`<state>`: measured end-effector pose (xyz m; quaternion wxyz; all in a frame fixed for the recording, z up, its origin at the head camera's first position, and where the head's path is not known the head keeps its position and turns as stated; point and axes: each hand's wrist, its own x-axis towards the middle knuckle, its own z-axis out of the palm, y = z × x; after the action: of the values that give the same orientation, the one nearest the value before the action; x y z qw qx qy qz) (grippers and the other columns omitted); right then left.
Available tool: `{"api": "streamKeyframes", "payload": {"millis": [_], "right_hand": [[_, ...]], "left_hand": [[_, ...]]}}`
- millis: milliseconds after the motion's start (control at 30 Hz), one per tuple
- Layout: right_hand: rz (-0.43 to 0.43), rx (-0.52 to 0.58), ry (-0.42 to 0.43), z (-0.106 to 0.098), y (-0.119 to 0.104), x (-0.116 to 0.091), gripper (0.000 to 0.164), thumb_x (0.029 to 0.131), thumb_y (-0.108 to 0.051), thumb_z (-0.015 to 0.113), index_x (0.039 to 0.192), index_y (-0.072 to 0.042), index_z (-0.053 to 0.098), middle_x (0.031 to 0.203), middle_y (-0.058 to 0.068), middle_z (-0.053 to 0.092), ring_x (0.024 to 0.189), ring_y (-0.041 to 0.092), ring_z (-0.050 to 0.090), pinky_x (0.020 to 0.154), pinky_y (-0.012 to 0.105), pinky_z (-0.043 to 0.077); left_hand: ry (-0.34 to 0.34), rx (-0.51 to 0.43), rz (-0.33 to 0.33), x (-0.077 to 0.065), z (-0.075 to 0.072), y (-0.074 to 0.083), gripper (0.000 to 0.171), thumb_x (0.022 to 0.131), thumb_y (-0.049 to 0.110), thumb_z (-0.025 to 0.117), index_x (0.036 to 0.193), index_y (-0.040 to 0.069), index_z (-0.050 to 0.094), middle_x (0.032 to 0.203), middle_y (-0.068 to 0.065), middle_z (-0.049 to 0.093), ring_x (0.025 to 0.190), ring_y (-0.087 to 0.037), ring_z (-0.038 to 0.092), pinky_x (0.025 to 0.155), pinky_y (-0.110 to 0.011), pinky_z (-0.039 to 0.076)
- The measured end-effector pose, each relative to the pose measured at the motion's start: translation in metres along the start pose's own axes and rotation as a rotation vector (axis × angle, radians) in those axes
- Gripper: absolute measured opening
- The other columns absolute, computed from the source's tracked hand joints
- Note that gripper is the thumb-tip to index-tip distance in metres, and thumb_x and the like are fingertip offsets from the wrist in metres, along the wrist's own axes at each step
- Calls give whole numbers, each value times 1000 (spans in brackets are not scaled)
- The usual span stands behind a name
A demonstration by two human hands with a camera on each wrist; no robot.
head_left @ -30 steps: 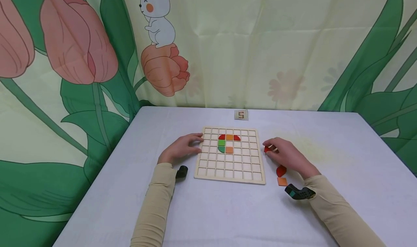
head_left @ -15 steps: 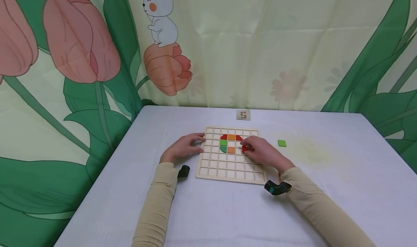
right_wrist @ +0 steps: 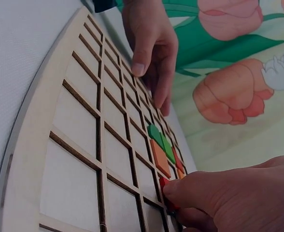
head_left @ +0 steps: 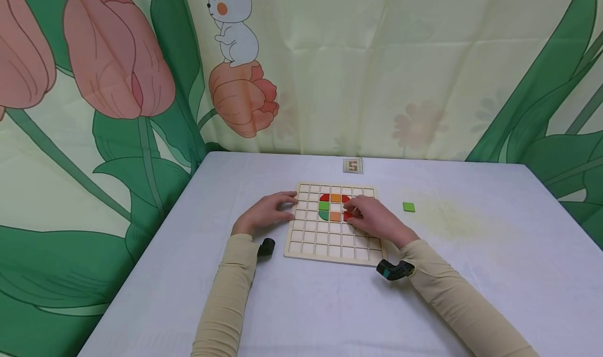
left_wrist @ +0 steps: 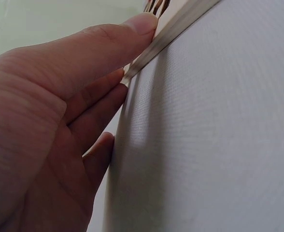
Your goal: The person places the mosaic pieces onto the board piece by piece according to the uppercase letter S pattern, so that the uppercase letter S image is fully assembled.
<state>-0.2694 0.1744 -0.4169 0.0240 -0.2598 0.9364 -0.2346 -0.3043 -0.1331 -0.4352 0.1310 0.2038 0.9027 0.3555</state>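
Observation:
A wooden grid board (head_left: 314, 238) lies on the table, with red, orange and green tiles forming a small ring of shapes in its upper middle. My right hand (head_left: 377, 219) pinches a red tile (head_left: 347, 216) at the board, just right of an orange square tile (head_left: 335, 216). In the right wrist view, thumb and fingers hold that red tile (right_wrist: 163, 185) down at a cell beside the orange tile (right_wrist: 160, 158). My left hand (head_left: 264, 213) rests against the board's left edge, fingers spread and thumb on the rim (left_wrist: 168, 38).
A green square tile (head_left: 408, 207) lies on the white table right of the board. Behind the board is a small patterned card (head_left: 353, 165). A printed curtain (head_left: 339, 85) stands behind the table. My right forearm covers the area beside the board's lower right.
My right hand has carried the red tile leftward from the table onto the board, uncovering the green tile. A red piece and an orange square are now hidden behind the right arm. The left hand stays.

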Motion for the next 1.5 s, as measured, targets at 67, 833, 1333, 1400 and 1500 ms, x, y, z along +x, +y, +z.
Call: {"api": "streamKeyframes", "payload": {"millis": [67,833,1333,1400,1500], "right_hand": [[6,5,3,0,0,1,27,87,-7,72,112,1,67,97,6,65,87,20,59,79,36,53],[56,54,6,5,0,-2,11,88,-13,71,99,-9,71,88,-2,63,80,16,55,73,31,51],[267,100,146,-29,55,-58,25,94,-18,65,115,-3,67,111,13,64,94,26,60,79,41,53],[335,107,163,-37,67,-68,32,94,-19,64,121,-1,63,116,18,61,99,32,58,82,44,53],[442,124,167,-50,82,-84,44,95,-22,63,130,4,55,124,25,54,109,40,52,88,52,50]], "left_hand": [[0,0,4,0,0,0,46,90,22,72,134,11,60,153,5,39,144,-17,28,117,-36,26],[8,8,-21,1,2,-1,45,90,24,72,132,12,62,153,6,40,144,-17,29,117,-37,26],[7,19,-11,0,1,0,46,90,23,72,133,12,60,153,6,39,144,-17,29,117,-37,26],[5,22,-10,0,1,0,46,90,24,72,133,12,60,153,5,39,144,-18,28,117,-38,26],[0,22,2,-1,0,2,46,90,23,72,133,11,61,153,4,40,144,-18,29,117,-38,26]]}}
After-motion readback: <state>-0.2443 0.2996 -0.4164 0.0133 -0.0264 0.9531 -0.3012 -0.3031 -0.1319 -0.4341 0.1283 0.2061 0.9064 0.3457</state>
